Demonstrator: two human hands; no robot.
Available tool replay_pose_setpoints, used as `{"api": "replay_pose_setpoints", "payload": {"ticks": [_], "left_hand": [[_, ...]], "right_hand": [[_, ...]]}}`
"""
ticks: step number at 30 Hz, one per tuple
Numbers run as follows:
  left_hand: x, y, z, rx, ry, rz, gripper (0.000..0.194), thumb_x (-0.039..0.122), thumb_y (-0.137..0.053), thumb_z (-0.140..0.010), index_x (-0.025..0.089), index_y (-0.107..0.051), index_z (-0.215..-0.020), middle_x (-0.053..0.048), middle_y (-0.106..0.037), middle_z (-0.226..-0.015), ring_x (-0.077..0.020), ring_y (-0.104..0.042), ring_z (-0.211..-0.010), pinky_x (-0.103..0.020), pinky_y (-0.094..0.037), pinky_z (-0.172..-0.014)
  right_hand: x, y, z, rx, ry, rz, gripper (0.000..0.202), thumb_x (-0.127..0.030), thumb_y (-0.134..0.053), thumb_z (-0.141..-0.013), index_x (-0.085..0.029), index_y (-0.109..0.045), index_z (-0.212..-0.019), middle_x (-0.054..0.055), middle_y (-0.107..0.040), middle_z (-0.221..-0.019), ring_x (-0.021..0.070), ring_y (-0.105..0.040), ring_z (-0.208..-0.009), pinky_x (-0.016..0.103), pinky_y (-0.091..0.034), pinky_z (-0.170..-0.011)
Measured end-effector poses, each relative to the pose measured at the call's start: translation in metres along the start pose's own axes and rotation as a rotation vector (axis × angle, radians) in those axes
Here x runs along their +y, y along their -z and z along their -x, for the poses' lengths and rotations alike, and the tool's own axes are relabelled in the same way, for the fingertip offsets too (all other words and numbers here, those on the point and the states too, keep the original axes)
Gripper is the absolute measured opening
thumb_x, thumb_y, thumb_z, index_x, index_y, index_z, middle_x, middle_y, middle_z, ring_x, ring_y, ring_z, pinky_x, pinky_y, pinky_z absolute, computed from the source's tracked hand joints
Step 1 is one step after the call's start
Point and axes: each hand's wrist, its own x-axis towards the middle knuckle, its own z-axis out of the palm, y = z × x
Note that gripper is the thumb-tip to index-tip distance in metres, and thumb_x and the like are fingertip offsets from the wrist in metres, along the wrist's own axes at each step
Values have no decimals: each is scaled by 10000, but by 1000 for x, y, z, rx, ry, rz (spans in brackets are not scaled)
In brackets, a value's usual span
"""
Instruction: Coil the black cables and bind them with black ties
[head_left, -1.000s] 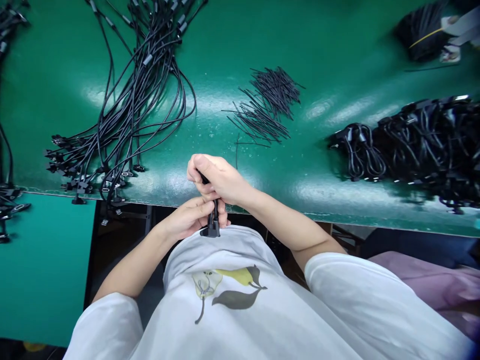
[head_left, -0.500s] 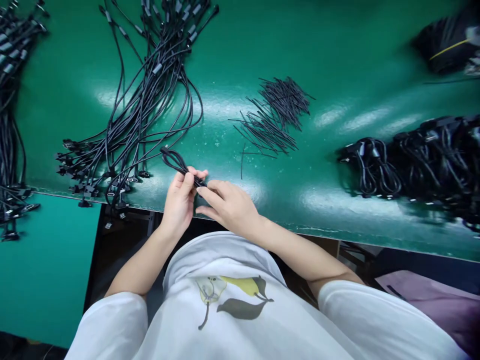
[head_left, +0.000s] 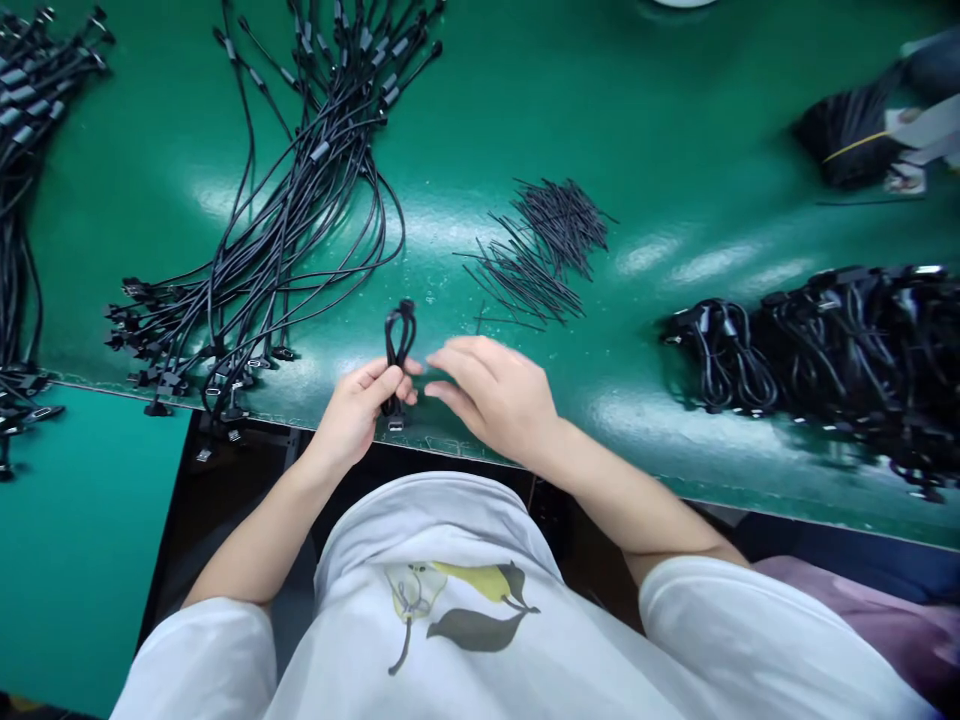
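Note:
A folded black cable (head_left: 400, 335) stands upright in my left hand (head_left: 358, 408), pinched between thumb and fingers, its metal plug showing below them. My right hand (head_left: 499, 395) is just to the right of it, apart from the cable, with thumb and fingers spread and nothing visible between them. Beyond my hands lies a pile of short black ties (head_left: 559, 225). To the left, a large heap of loose black cables (head_left: 289, 230) spreads across the green table (head_left: 480, 90).
Coiled black cables (head_left: 847, 350) are stacked in a row on the right. A dark bundle with a yellow band (head_left: 847, 140) lies at the upper right. More loose cables (head_left: 19, 200) lie at the far left. The table's front edge runs just below my hands.
My right hand has come away from the cable and moved right. My left hand has turned the folded cable from slanting to upright. The view has shifted slightly.

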Motion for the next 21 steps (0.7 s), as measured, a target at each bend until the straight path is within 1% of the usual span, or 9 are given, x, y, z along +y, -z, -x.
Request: {"api": "replay_pose_setpoints", "payload": {"ticks": [2,3,5,7,10,13,15,17,21], "left_hand": [[0,1,5,-131,43,-132,333,423,-684,-835,137,-606,-684,2,-560,-651,-113,-542,-656,-242,-421,-679],[0,1,7,-184,68,-182,357,434,-654,-855,143,-576,-661,3,-550,-644,-115,-529,-646,-251,-413,-677],[-3,1,11,-259,106,-274,375,446,-586,-896,155,-539,-664,15,-515,-632,-113,-492,-626,-262,-394,-669],[-8,0,13,-311,125,-362,369,450,-527,-927,165,-515,-693,24,-493,-633,-112,-459,-621,-268,-378,-666],[-15,-4,14,-344,162,-414,287,448,-489,-942,180,-496,-838,45,-486,-641,-117,-449,-619,-275,-381,-667],[-17,-9,11,-343,196,-430,243,437,-461,-947,201,-450,-889,58,-482,-634,-124,-457,-606,-277,-392,-653],[-15,-12,9,-381,193,-574,241,400,-425,-963,200,-465,-835,31,-523,-670,-137,-500,-644,-286,-404,-671],[-12,-15,7,-406,110,-846,242,340,-399,-979,191,-517,-830,-14,-597,-772,-168,-560,-745,-313,-422,-737],[-15,-20,4,-379,-210,-1344,214,242,-377,-992,175,-580,-1003,-83,-649,-943,-235,-595,-898,-374,-440,-839]], "right_hand": [[14,10,-3,5,308,161,308,-224,-386,-1009,-241,-490,-1298,56,-614,-1280,201,-544,-1221,456,-400,-1045],[21,13,-3,-22,431,233,336,-180,-354,-1007,-237,-476,-1315,47,-603,-1286,200,-507,-1256,511,-338,-1103],[28,15,-1,-88,548,338,307,-149,-319,-1007,-187,-521,-1235,46,-640,-1111,188,-548,-1122,518,-345,-1088],[30,11,7,-153,548,379,254,-163,-324,-1010,-148,-564,-1092,39,-613,-887,168,-553,-863,415,-447,-890],[27,5,23,-191,490,416,233,-172,-334,-1008,-116,-551,-1072,62,-584,-871,156,-490,-742,320,-337,-602],[29,4,33,-166,498,462,213,-173,-330,-1014,-129,-538,-1018,33,-539,-796,146,-443,-687,317,-228,-558],[34,5,34,-139,566,474,205,-168,-341,-1013,-150,-518,-911,-1,-471,-704,138,-393,-628,323,-185,-555],[41,7,33,-124,619,484,198,-157,-360,-1008,-159,-503,-872,-11,-450,-686,135,-378,-611,329,-163,-561],[48,5,32,-115,590,470,173,-148,-390,-994,-158,-505,-865,-2,-475,-707,146,-406,-636,334,-159,-583]]}}
